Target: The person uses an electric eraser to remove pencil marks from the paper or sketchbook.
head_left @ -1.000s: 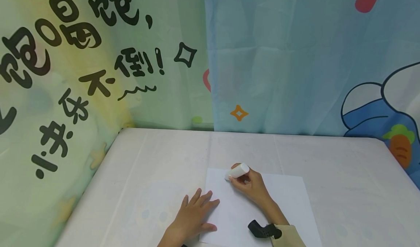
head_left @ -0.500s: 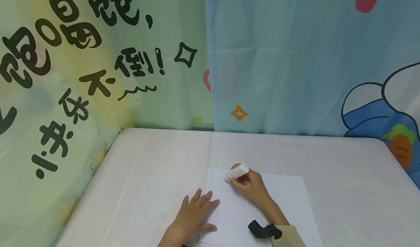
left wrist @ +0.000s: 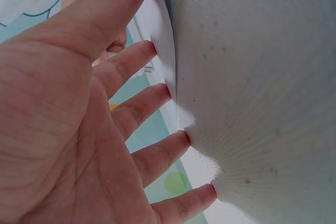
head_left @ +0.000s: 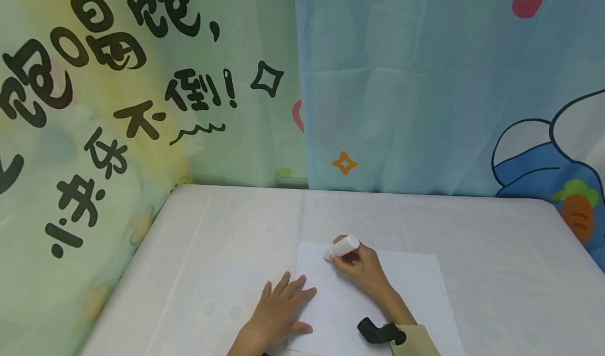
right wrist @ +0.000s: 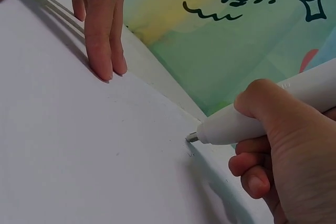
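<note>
A sheet of white paper (head_left: 337, 303) lies on the white-covered table. Between thumb and fingers, my right hand (head_left: 366, 269) grips a thick white pen (head_left: 344, 246), tilted over the paper's upper left part. In the right wrist view the pen (right wrist: 231, 124) narrows to a metal tip at the paper's surface, with a tiny faint mark close by. My left hand (head_left: 279, 311) rests with spread fingers at the paper's left edge. Seen in the left wrist view, this hand (left wrist: 58, 124) holds nothing, and its fingertips touch the surface.
The white-covered table (head_left: 227, 240) extends on all visible sides of the paper. A green printed curtain (head_left: 246, 135) hangs to the left and behind, and a blue one (head_left: 416, 109) hangs at the back right. A black device (head_left: 380, 332) sits at my right wrist.
</note>
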### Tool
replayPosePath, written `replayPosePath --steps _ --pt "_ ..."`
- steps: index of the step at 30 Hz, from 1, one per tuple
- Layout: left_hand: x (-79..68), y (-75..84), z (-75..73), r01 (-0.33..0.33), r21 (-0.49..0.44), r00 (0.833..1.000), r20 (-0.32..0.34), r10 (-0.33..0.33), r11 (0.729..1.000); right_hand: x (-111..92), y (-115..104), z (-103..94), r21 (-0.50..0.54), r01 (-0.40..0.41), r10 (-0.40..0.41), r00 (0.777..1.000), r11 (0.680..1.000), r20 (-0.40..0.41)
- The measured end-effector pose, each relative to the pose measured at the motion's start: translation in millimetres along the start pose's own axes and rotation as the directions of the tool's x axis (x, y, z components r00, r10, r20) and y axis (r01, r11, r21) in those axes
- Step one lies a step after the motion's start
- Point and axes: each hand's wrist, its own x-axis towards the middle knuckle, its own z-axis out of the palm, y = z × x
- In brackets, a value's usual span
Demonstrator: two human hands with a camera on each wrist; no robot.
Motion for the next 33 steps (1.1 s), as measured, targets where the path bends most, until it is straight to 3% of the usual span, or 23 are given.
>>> replayPosePath --steps 5,12,16,21,26,33 --pt "0.2 -0.1 0.2 0.006 0.003 1.0 0.002 -0.006 1.0 0.5 -1.7 -1.5 0.01 0.003 -0.003 1.0 1.0 -0.022" --pt "-0.6 0.0 -0.4 -0.003 -0.005 1.0 -0.007 0.003 1.0 0.0 2.9 -1.7 0.017 0.02 -0.018 0.993 1.0 -0.113" --pt "-0.5 0.0 -0.2 -0.001 -0.007 1.0 -0.007 0.001 1.0 -1.8 1.2 -3.9 -0.018 -0.114 0.11 0.985 0.993 -0.134" --pt "-0.2 0.5 0.0 0.009 -0.004 1.0 0.005 -0.009 1.0 -1.9 -1.4 -6.3 -0.043 -0.278 0.267 0.947 0.959 -0.179" --pt "0.0 0.4 -0.2 0.01 -0.005 1.0 0.005 -0.01 1.0 -0.6 -2.4 -8.0 0.006 -0.326 0.319 0.922 0.945 -0.219" --pt "0.6 1.2 -1.1 0.022 -0.01 1.0 0.008 -0.022 1.0 0.2 -2.1 -10.1 -0.005 -0.382 0.37 0.898 0.924 -0.238"
